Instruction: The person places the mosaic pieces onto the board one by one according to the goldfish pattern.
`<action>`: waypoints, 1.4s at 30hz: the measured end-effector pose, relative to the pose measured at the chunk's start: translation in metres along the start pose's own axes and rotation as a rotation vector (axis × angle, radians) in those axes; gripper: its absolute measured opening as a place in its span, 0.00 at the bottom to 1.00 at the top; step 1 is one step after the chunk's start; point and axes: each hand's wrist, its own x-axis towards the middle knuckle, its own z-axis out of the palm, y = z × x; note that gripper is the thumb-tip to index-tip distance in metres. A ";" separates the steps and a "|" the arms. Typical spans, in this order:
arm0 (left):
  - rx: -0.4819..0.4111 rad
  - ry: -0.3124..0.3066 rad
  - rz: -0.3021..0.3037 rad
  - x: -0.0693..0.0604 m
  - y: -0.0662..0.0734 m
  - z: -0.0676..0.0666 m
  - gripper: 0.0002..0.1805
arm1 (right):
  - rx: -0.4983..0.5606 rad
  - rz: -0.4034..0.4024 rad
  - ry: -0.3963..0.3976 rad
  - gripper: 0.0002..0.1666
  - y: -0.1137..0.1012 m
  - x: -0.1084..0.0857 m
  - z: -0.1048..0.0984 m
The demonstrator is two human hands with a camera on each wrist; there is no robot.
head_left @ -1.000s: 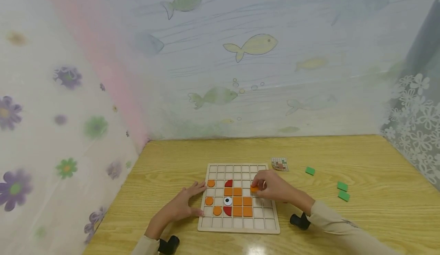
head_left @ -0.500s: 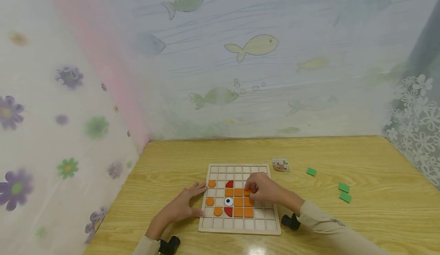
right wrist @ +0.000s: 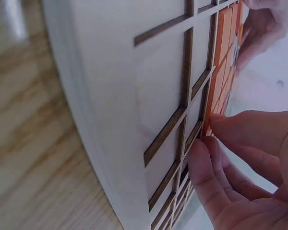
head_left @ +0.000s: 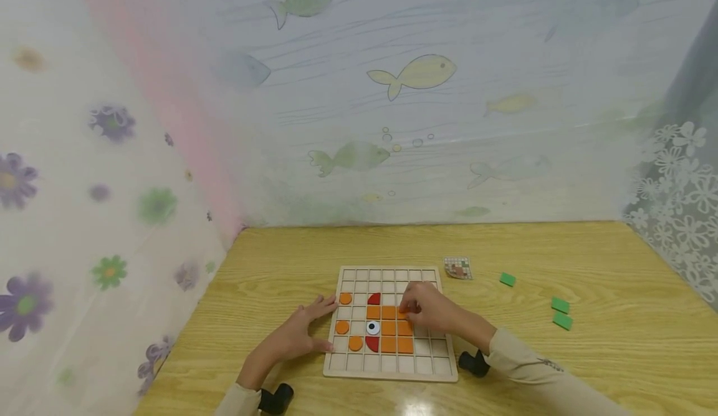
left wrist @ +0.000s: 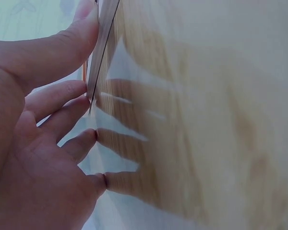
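Observation:
A pale wooden grid board (head_left: 392, 376) lies flat, with orange square tiles (head_left: 388, 328), orange discs (head_left: 342, 327), red quarter-circle pieces (head_left: 374, 299) and a white eye piece (head_left: 373, 327) in its cells. My right hand (head_left: 436, 310) pinches an orange square tile (head_left: 401, 310) at the right end of the upper orange row, mostly hidden by the fingers. In the right wrist view, thumb and fingertips (right wrist: 220, 125) meet at the tiles' edge. My left hand (head_left: 291, 337), fingers spread, touches the board's left edge; the left wrist view shows that hand (left wrist: 43, 158) against the board's side (left wrist: 103, 36).
Several green tiles (head_left: 560, 305) lie on the wooden table (head_left: 505, 366) to the right. A small pattern card (head_left: 457, 268) sits just beyond the board's upper right corner. Curtains printed with fish (head_left: 412, 76) and flowers (head_left: 112, 123) stand behind and at the left.
My right hand has moved left with the orange square tile, bringing it to the end of the upper orange row. It has barely shifted since half a second ago. The left hand stays put.

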 end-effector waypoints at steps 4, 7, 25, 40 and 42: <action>-0.009 -0.003 0.009 0.000 0.001 0.000 0.43 | 0.012 0.002 0.003 0.04 -0.001 -0.003 -0.002; -0.007 -0.006 0.011 0.000 0.002 0.000 0.43 | 0.029 0.020 -0.002 0.04 -0.001 -0.005 -0.004; -0.006 -0.002 0.013 0.000 -0.001 -0.001 0.43 | 0.031 0.133 -0.010 0.07 0.013 -0.042 -0.035; 0.002 -0.004 0.009 0.000 0.000 -0.001 0.42 | -0.032 0.100 0.030 0.08 0.027 -0.080 -0.052; -0.004 -0.006 0.009 0.000 0.000 -0.001 0.43 | -0.032 0.105 0.028 0.08 0.028 -0.084 -0.052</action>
